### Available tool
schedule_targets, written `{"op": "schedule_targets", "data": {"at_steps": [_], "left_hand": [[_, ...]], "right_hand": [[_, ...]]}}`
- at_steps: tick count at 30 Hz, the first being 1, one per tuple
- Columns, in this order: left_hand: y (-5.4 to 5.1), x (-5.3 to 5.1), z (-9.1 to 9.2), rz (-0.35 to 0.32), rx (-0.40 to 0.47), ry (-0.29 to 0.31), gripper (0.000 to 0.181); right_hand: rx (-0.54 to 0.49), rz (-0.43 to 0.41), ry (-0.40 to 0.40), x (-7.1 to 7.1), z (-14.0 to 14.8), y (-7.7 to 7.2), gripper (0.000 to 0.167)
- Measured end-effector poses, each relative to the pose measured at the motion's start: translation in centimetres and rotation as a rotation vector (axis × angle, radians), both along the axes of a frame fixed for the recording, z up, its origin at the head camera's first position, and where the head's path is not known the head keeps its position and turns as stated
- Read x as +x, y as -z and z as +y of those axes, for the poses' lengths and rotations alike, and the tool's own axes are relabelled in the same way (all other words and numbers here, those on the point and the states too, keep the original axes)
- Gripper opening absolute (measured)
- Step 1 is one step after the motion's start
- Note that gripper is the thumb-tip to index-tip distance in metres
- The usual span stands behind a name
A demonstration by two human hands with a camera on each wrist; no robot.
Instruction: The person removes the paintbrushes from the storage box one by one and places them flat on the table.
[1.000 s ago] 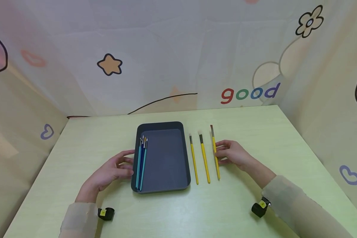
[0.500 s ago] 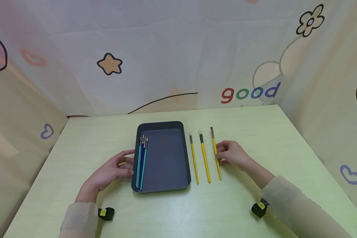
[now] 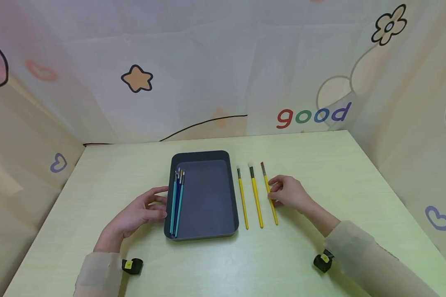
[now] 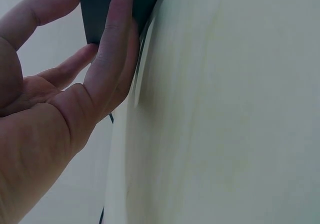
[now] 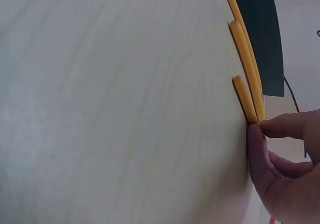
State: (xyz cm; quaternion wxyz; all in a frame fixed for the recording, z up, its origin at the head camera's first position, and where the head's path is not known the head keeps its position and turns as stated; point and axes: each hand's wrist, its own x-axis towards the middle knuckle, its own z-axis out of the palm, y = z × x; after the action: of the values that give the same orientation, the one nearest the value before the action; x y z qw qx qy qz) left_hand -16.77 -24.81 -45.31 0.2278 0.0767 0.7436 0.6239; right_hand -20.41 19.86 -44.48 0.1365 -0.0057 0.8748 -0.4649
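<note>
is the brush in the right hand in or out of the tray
Out: the right hand pinches the yellow brush right of the tray, two other yellow brushes lying between.

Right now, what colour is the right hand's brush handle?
The brush handle is yellow, seen best in the head view.

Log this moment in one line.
Left hand: touches tray, left side; right hand: pinches rightmost yellow brush; other two yellow brushes: on table, right of tray; teal and blue brushes: inside tray
</note>
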Motion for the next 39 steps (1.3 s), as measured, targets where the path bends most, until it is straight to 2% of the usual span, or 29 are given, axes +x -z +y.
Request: {"op": "schedule_targets", "data": {"at_steps": [13, 20, 29, 39], "left_hand": [[0.0, -0.1, 0.1, -0.005, -0.003, 0.0, 0.078], [-0.1, -0.1, 0.1, -0.006, -0.003, 0.002, 0.078], [-0.1, -0.2, 0.1, -0.007, 0.0, 0.004, 0.077], [0.0, -0.2, 0.0, -0.007, -0.006, 0.0, 0.079]], "right_hand": [[0.026, -0.006, 0.009, -0.4, 0.4, -0.4, 0.042], [0.047, 0.059, -0.01, -0.9, 0.3, -0.8, 0.035], [-0.02, 0.063, -0.034, -1.1, -1.3, -2.3, 0.032], [-0.111, 0.05, -0.078, -1.1, -3.3, -3.3, 0.036]]}}
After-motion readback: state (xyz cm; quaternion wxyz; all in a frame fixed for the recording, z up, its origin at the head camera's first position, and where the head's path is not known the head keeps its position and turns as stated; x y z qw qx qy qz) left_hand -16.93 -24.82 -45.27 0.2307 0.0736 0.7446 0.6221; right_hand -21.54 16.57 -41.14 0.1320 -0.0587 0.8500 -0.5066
